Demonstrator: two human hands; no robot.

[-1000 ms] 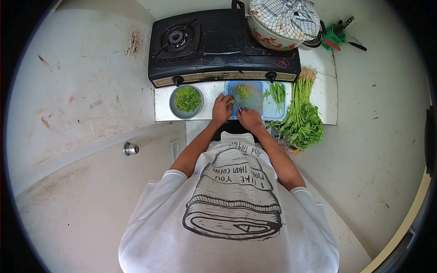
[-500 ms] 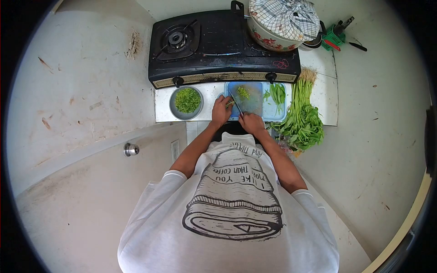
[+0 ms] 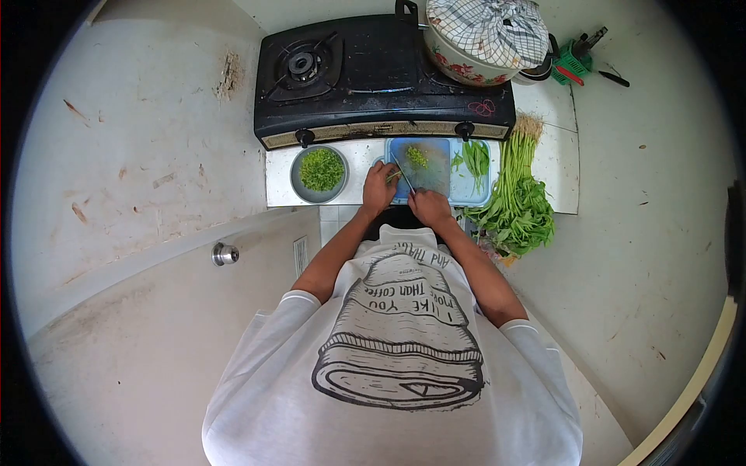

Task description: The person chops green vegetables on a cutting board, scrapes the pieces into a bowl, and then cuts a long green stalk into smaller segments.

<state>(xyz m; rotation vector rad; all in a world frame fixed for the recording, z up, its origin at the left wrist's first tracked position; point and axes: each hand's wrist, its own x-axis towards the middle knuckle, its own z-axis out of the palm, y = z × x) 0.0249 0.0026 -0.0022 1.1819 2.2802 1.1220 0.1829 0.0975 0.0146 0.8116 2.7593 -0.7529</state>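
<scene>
My right hand [image 3: 430,206] is closed round the handle of a knife [image 3: 402,170], whose blade slants up and left over a blue cutting board [image 3: 437,186]. At the board's left side, my left hand [image 3: 379,187] pinches a few thin green stems [image 3: 394,177] close to the blade. A small heap of chopped greens [image 3: 417,158] lies just beyond the knife. Long green leaves [image 3: 475,161] rest on the lighter right part of the board. Left of my hands stands a grey bowl [image 3: 294,180] holding finely chopped greens [image 3: 320,169].
A black two-burner stove [image 3: 381,74] fills the back of the counter, with a cloth-covered pot [image 3: 466,66] on its right. A large bunch of leafy greens [image 3: 519,202] hangs over the counter edge at right. Behind it is a green basket [image 3: 573,66] with utensils.
</scene>
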